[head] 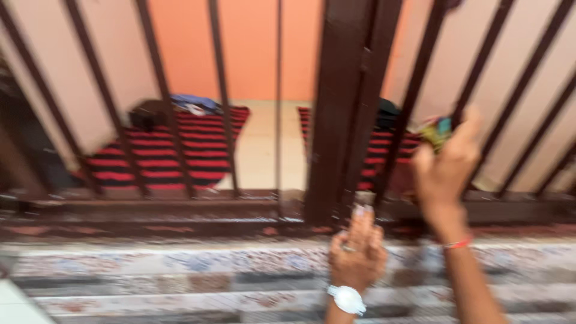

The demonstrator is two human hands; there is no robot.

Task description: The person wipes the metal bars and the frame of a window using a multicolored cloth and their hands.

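Item: small object point(364, 198), pale and blurred, kind not legible. Location: at the foot of the dark upright point(345, 108) where the two halves of the barred gate point(162, 102) meet, just above the bottom rail point(150, 207).

Left hand point(358, 255): raised from below, fingers bunched, tips pinched on the small object. Grip closed down to a narrow pinch. White watch point(347, 299) on the wrist, ring point(348, 248) on one finger.

Right hand point(447, 165): higher, near a bar to the right of the upright. Grip curled around a small multicoloured thing point(437, 131), green and blue showing; too smeared to name. Red band point(459, 243) on the wrist.

Step in hand, as I judge it: working the fitting low on the upright with my left while my right keeps its thing out of the way. Next move calls for a steady pinch and a small, controlled pull or turn at the upright's base; a free right hand would help brace the gate.

Surroundings: patterned step point(180, 264) below the rail. Beyond the bars, a pale floor point(258, 144), red-and-black striped mats point(168, 150) on either side, a dark bundle point(147, 113) and blue cloth point(192, 101) on the left mat, orange wall point(252, 42) behind.
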